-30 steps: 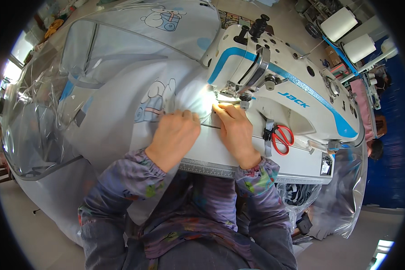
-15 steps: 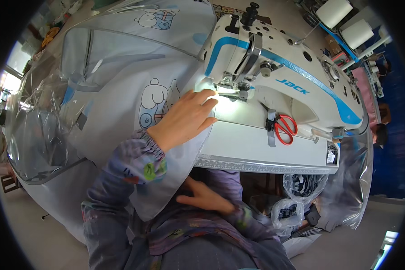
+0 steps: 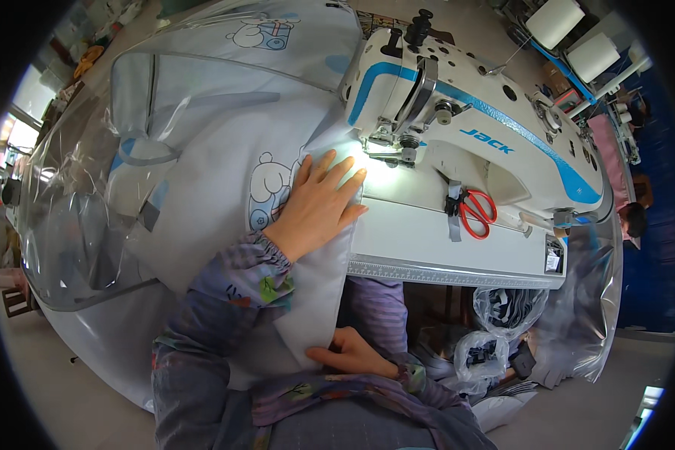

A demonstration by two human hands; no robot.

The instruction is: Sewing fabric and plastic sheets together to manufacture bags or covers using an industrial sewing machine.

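Observation:
A large pale grey fabric piece (image 3: 202,262) with printed white-and-blue cartoon figures lies over the left part of the sewing machine (image 3: 487,142) table. Its right edge runs under the lit presser foot area (image 3: 386,156). My left hand (image 3: 319,202) rests flat on the fabric just in front of the needle area, fingers spread and pointing at it. Close to my body, my right hand (image 3: 352,351) grips the near edge of the fabric, thumb on top and the other fingers partly hidden beneath.
Red-handled scissors (image 3: 478,213) lie on the machine bed right of the needle. Clear plastic sheeting (image 3: 82,217) joined to the fabric bulges at left. Plastic bags (image 3: 480,356) of dark pieces sit below the table at right. White thread cones (image 3: 555,22) stand at the back right.
My left hand has flattened and spread out on the fabric, a little nearer to me. My right hand has moved to the fabric's near edge and taken hold. The fabric has shifted right.

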